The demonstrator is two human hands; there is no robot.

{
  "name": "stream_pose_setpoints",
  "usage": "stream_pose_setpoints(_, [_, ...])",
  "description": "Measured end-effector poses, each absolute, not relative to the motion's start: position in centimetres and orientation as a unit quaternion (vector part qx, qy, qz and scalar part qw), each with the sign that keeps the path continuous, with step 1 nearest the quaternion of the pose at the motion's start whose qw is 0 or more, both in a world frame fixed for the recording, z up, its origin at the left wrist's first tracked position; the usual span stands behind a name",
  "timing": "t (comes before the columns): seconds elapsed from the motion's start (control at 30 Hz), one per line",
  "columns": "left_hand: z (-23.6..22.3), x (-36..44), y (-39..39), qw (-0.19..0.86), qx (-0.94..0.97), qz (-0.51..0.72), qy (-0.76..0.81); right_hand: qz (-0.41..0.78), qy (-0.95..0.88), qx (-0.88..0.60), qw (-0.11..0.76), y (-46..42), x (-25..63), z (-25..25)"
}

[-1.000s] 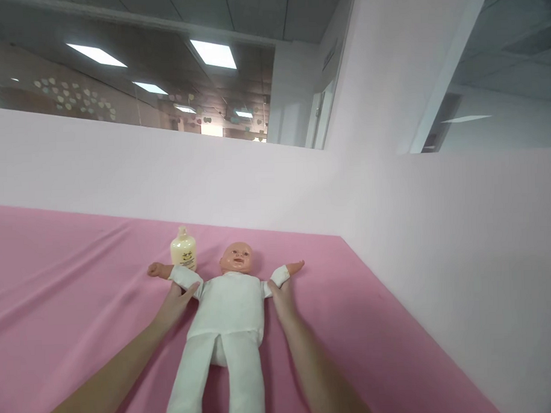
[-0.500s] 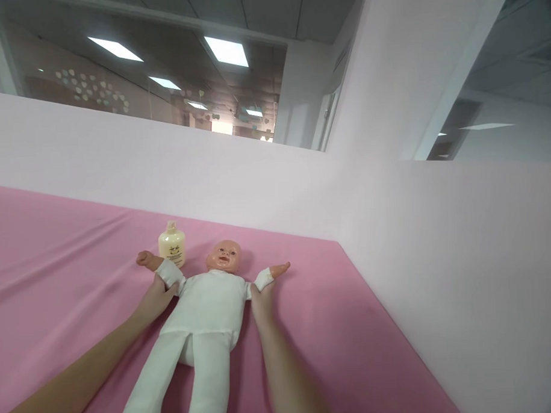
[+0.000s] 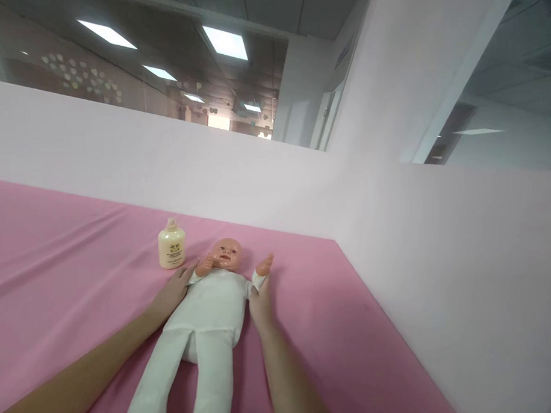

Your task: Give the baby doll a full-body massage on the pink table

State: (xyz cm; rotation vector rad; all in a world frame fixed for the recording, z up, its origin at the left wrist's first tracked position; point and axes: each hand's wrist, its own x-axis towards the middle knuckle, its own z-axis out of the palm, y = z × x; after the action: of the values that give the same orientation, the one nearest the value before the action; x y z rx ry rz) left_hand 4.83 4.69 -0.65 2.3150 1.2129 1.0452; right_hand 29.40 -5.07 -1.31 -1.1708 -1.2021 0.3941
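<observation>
A baby doll [image 3: 210, 299] with a white cloth body and a bare plastic head lies on its back, legs toward me. My left hand [image 3: 174, 291] is closed around the doll's arm on the left, which is bent inward so its small plastic hand rests near the chin. On the other side, my right hand [image 3: 261, 300] grips the doll's other arm, its plastic hand raised and pointing up and outward. My fingers are partly hidden behind the sleeves. A cream-coloured bottle [image 3: 171, 247] with a printed label stands upright just beyond my left hand.
Pink cloth [image 3: 70, 268] with a few wrinkles covers the surface under the doll. A white wall [image 3: 256, 183] with windows runs along the back and meets another wall [image 3: 440, 255] at the right corner.
The doll's arm on the left has swung inward from outstretched to beside its face, my left hand moving with it. The other arm has come up and in a little. The bottle stays put.
</observation>
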Motion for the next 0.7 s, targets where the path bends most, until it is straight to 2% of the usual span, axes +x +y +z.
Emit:
stream_pose_setpoints(0.23, [-3.0, 4.0, 6.8, 0.137, 0.85, 0.347, 0.371, 0.126, -0.574, -0.572, 0.573, -4.4, 29.4, -2.3])
stream_pose_setpoints(0.4, [-3.3, 4.6, 7.5, 0.158, 0.856, 0.344, 0.353, 0.078, -0.617, -0.57, 0.536, -3.9, 30.0, -2.9])
stream_pose_setpoints(0.57, [-2.6, 4.8, 6.9, 0.234, 0.834, 0.392, 0.311, 0.077, -0.61, -0.583, 0.53, -3.8, 30.3, -2.6])
stream_pose_setpoints(0.7, [-1.8, 4.7, 6.4, 0.344, 0.762, 0.469, 0.285, 0.148, -0.533, -0.591, 0.587, -4.1, 30.4, -2.1])
